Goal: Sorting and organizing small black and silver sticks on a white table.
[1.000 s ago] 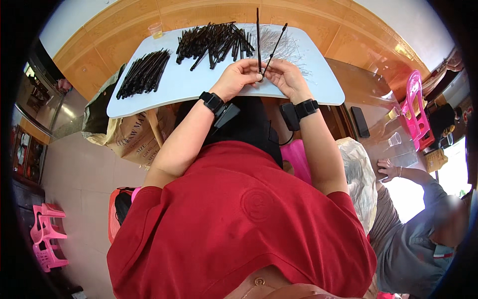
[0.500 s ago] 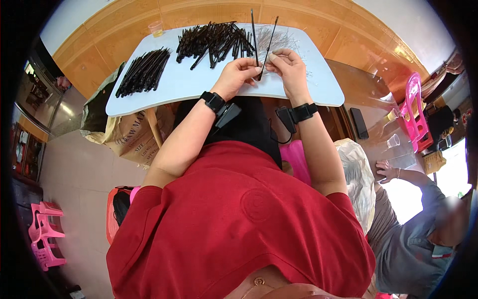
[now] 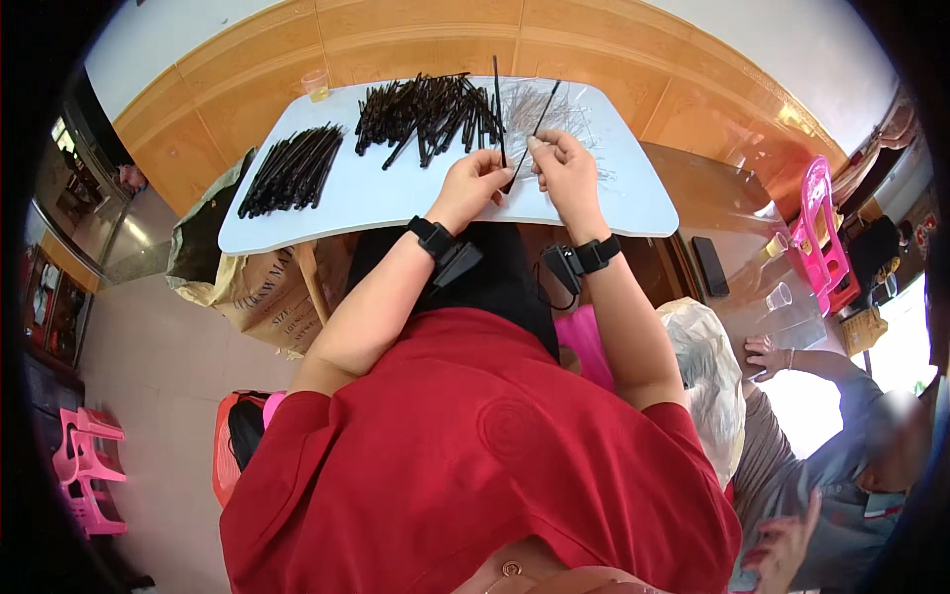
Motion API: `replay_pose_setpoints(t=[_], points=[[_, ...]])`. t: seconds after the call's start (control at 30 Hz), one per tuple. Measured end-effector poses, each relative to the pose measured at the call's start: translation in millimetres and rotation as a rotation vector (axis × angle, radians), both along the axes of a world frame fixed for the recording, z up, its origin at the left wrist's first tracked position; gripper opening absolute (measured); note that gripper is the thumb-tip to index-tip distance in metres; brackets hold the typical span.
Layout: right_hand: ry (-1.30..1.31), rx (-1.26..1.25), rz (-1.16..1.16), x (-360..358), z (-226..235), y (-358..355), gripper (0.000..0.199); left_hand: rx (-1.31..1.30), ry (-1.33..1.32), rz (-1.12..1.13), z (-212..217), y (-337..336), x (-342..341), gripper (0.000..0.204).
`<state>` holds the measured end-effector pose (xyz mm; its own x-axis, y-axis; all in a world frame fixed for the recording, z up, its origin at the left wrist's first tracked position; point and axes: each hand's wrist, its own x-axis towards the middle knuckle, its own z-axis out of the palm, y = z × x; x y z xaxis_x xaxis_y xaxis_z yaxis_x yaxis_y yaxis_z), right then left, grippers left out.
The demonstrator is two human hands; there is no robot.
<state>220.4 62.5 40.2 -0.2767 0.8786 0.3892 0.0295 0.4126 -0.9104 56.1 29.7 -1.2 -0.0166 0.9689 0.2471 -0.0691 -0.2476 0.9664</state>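
My left hand [image 3: 472,188] is closed in a pinch on the lower part of a long, thin black stick [image 3: 498,114], which stands nearly upright. Between the fingertips of my right hand [image 3: 568,176] is a second, thinner dark strip [image 3: 547,107], leaning to the right. The two meet low down by my left fingertips; whether they are joined I cannot make out. Beyond my left hand lies a loose heap of black sticks [image 3: 421,114]. A neater stack of black sticks [image 3: 292,170] lies farther left. Thin clear strips [image 3: 584,124] are scattered beyond my right hand.
The white table [image 3: 396,203] has a small plastic cup [image 3: 316,85] at its far left corner. To the right, a brown table holds a phone [image 3: 710,266] and clear cups [image 3: 779,296]. A person [image 3: 831,495] sits there. Bags [image 3: 272,297] stand beneath the white table's left side.
The view has tilted, so the table sits lower in the picture. Both hands keep their hold, and the right one has shifted slightly along its strip. The other person's second hand has come into view.
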Motion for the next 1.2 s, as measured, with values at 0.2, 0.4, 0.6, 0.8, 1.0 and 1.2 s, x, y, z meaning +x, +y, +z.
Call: replay_pose_setpoints(t=[0.2, 0.4, 0.6, 0.8, 1.0, 1.2], points=[[0.230, -0.143, 0.027, 1, -6, 10, 0.027, 0.102, -0.162, 0.022, -4, -7, 1, 0.009], [0.300, -0.182, 0.218, 2, -7, 16, 0.026, 0.120, -0.005, 0.037, -5, -5, 5, 0.009], [0.421, -0.210, 0.331, 8, -7, 16, 0.025, 0.090, -0.138, 0.005, -3, 1, 17, 0.010], [0.347, -0.117, 0.276, 7, -6, 14, 0.027, 0.051, -0.171, 0.057, -3, -2, 9, 0.012], [0.281, -0.073, 0.120, 4, -10, 16, 0.018, 0.084, 0.060, 0.140, -10, 1, 7, 0.013], [0.321, -0.079, 0.110, -3, -10, 11, 0.020, 0.081, 0.209, 0.234, -3, -12, 3, 0.013]])
